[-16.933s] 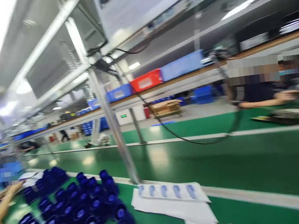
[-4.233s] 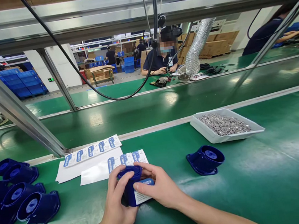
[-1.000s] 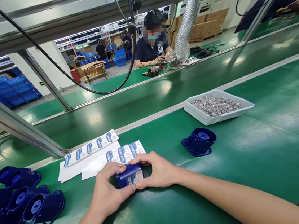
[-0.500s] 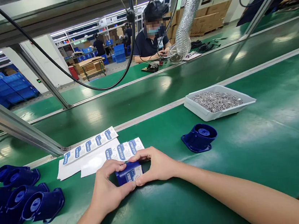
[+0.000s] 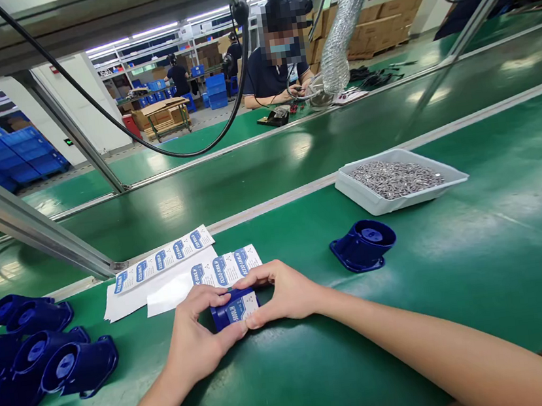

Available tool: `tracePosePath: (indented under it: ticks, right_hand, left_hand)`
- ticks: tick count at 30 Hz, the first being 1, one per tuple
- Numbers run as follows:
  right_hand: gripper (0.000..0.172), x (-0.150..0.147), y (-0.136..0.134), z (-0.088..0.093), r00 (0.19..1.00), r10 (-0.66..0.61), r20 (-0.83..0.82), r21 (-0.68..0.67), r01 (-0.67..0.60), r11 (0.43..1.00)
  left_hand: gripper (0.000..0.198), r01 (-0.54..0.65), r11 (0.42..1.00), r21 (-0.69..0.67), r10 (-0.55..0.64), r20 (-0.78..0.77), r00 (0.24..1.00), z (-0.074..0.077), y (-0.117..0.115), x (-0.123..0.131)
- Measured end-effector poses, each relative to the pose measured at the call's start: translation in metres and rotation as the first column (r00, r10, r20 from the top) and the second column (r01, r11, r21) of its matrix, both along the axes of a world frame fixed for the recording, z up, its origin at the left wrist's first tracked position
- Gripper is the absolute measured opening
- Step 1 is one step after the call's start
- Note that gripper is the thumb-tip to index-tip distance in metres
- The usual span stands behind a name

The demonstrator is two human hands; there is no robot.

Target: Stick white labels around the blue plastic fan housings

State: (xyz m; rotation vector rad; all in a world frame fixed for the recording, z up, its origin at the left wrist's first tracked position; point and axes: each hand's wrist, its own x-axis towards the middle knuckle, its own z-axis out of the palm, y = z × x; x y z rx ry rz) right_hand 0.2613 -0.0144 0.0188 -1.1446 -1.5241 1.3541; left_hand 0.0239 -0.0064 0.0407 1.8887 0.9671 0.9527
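Between my two hands is a dark blue plastic horn housing (image 5: 220,317), lying on its side on the green bench. A white and blue printed label (image 5: 242,307) sits on its upward face. My left hand (image 5: 199,334) grips the left end, fingers behind and thumb in front. From the right, my right hand (image 5: 282,294) clasps the other end, its thumb at the label's lower edge. Just behind my hands lie sheets of the same labels (image 5: 224,267). Another blue housing (image 5: 364,245) stands to the right, apart from my hands.
Several more blue housings (image 5: 76,366) crowd the left side. A white tray (image 5: 374,202) of small metal parts stands at the back right. A metal post (image 5: 31,222) rises at the left, and a black cable (image 5: 186,153) hangs ahead. Across the bench sits a co-worker (image 5: 278,64).
The view has shifted slightly. Both hands keep their hold on the blue housing, and the label on it shows a little more squarely from above.
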Motion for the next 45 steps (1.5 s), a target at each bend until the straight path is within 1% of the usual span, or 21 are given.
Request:
tracePosePath:
  ticks: [3, 9, 14, 20, 24, 28, 30, 37, 45]
  right_hand:
    - [0.078, 0.000, 0.000, 0.001, 1.000, -0.003, 0.003, 0.016, 0.003, 1.000]
    - [0.071, 0.001, -0.001, 0.004, 1.000, 0.000, 0.025, 0.031, -0.001, 1.000]
    - [0.070, 0.000, -0.001, 0.003, 1.000, -0.003, 0.018, 0.033, 0.003, 0.999]
    - [0.070, -0.001, -0.002, -0.001, 0.995, 0.001, -0.099, -0.062, -0.007, 0.998]
    - [0.071, 0.000, -0.005, -0.001, 0.991, -0.001, -0.132, -0.102, -0.013, 0.995]
    - [0.072, 0.000, -0.005, 0.000, 0.989, -0.003, -0.151, -0.120, -0.016, 0.993]
    - [0.072, -0.001, -0.005, 0.000, 0.988, -0.006, -0.154, -0.123, -0.013, 0.992]
    - [0.070, -0.001, -0.004, -0.003, 0.981, -0.011, -0.191, -0.147, -0.017, 0.989]
    - [0.070, -0.001, -0.004, -0.002, 0.979, -0.024, -0.201, -0.178, -0.013, 0.984]
  left_hand:
    - [0.028, -0.005, 1.000, -0.023, 0.006, 0.008, 1.000, 0.000, 0.000, 0.001]
    - [0.033, -0.020, 0.990, -0.139, 0.026, 0.040, 0.999, -0.002, 0.000, 0.000]
    - [0.034, -0.026, 0.984, -0.175, 0.035, 0.047, 0.998, -0.002, 0.000, 0.001]
    - [0.034, -0.051, 0.972, -0.230, 0.069, 0.071, 0.995, -0.004, 0.001, 0.003]
    - [0.033, -0.071, 0.970, -0.231, 0.080, 0.031, 0.996, -0.003, -0.002, 0.004]
    - [0.040, -0.078, 0.937, -0.341, 0.088, 0.015, 0.996, 0.001, -0.005, 0.005]
    - [0.042, -0.078, 0.927, -0.368, 0.091, 0.017, 0.996, 0.002, -0.006, 0.006]
    - [0.040, -0.073, 0.939, -0.336, 0.086, 0.026, 0.996, 0.004, -0.007, 0.008]
    - [0.042, -0.093, 0.945, -0.314, 0.112, 0.044, 0.993, 0.000, -0.011, 0.010]
